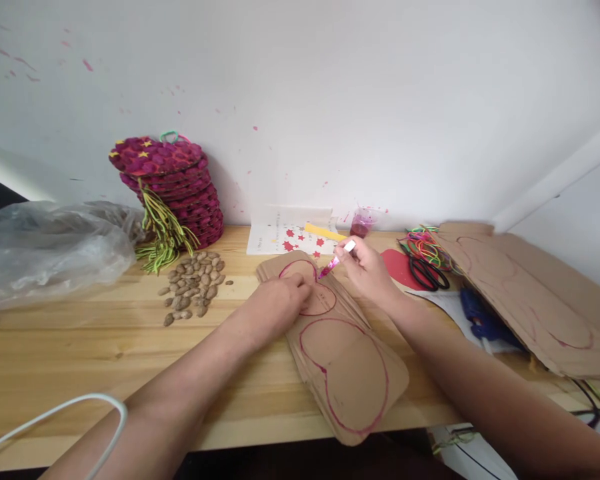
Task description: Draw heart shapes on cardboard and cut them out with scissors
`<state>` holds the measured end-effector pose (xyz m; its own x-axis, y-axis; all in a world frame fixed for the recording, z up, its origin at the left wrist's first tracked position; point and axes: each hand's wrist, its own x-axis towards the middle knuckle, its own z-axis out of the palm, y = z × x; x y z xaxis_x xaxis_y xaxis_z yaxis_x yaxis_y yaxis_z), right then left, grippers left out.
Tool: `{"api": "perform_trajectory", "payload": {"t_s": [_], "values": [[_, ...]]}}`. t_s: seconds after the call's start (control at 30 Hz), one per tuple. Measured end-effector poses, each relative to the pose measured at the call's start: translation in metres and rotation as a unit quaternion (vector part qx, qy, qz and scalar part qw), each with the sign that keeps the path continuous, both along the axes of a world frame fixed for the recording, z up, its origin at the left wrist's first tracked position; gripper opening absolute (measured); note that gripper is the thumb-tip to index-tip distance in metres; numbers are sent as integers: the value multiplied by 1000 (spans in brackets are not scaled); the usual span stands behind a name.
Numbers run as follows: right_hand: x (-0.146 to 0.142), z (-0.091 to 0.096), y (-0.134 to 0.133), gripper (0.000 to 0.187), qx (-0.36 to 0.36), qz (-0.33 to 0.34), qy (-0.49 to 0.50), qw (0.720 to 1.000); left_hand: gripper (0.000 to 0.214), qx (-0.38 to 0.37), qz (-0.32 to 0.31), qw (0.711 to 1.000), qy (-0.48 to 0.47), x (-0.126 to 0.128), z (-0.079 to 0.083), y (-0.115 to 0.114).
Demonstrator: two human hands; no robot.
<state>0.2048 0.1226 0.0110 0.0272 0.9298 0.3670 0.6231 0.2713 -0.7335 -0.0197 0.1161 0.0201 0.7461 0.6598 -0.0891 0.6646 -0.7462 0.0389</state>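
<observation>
A brown cardboard sheet [345, 373] lies on the wooden table [80, 347] with pink heart outlines drawn on it. My left hand [277, 303] lies on its far end, fingers curled down on a cardboard heart template [300, 270]. My right hand [365, 267] pinches a pink marker [336, 259], its tip touching the cardboard at the template's right edge.
A stack of purple-red decorated hearts [173, 190] with a green tassel stands at the back left. Loose seeds [193, 283] lie beside it, near a clear plastic bag [45, 247]. Star paper [290, 240], scissors [427, 272], coloured bands [423, 243], a blue glue gun [485, 320] and more cardboard [535, 300] are to the right.
</observation>
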Motion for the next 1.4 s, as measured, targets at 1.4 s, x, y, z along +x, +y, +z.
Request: {"api": "perform_trajectory", "payload": {"t_s": [1.4], "values": [[1,-1,-20,20,21,22,-85,996,35,-21,7,1000,7,0,0,2]]}}
